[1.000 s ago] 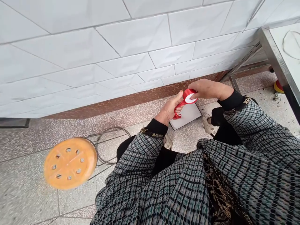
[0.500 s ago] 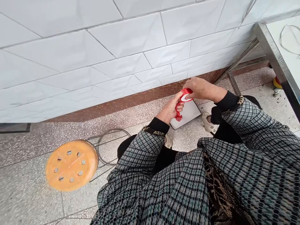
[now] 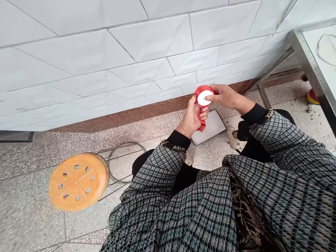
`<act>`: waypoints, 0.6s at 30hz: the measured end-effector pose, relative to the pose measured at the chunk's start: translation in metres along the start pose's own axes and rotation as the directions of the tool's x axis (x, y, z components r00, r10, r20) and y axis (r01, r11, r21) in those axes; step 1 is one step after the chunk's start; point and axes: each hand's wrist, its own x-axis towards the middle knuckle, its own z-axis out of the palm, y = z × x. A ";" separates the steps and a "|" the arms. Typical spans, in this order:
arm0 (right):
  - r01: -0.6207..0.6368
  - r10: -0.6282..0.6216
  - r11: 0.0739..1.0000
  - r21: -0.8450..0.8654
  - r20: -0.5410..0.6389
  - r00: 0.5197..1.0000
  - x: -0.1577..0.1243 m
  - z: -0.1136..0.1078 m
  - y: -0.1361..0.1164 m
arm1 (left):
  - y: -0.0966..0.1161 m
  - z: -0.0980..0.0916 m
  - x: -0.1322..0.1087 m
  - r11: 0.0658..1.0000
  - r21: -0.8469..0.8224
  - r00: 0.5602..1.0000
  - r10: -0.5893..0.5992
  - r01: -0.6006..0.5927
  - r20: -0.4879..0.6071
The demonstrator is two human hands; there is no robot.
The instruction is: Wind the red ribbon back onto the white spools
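Note:
A roll of red satin ribbon (image 3: 204, 96) with a white core sits in my left hand (image 3: 191, 117), which grips it from below. My right hand (image 3: 225, 96) reaches in from the right, its fingertips pressing the roll's white centre and rim. A loose length of the ribbon (image 3: 201, 121) runs down past my left fingers and ends in a small fold. Below my hands, a white rectangular board (image 3: 210, 127) lies flat on the floor, partly behind the ribbon.
An orange perforated stool seat (image 3: 78, 182) with a wire frame stands left of my lap. White tiles (image 3: 147, 45) and brown skirting line the wall ahead. A steel-edged table (image 3: 315, 70) stands at upper right, with a red and yellow object (image 3: 313, 97) below it.
The ribbon roll has risen and turned, its white core now facing me. My right hand has shifted onto the roll's face, and the loose ribbon hangs shorter.

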 end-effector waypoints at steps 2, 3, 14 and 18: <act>-0.008 0.007 0.998 -0.055 -0.006 1.000 0.000 -0.006 -0.001 | 0.001 -0.003 0.001 0.999 0.024 1.000 -0.028 0.028 0.010; -0.013 0.013 0.997 -0.074 -0.004 1.000 0.000 -0.010 -0.001 | 0.002 -0.004 0.002 0.999 0.036 0.999 -0.042 0.041 0.016; -0.007 0.026 0.967 -0.253 0.075 0.997 -0.003 -0.035 -0.007 | 0.003 -0.011 -0.001 0.978 0.206 0.998 0.011 -0.022 0.056; 0.009 0.044 0.914 -0.406 0.122 0.992 -0.004 -0.039 -0.008 | 0.003 -0.014 0.001 0.964 0.266 0.998 -0.025 0.010 0.053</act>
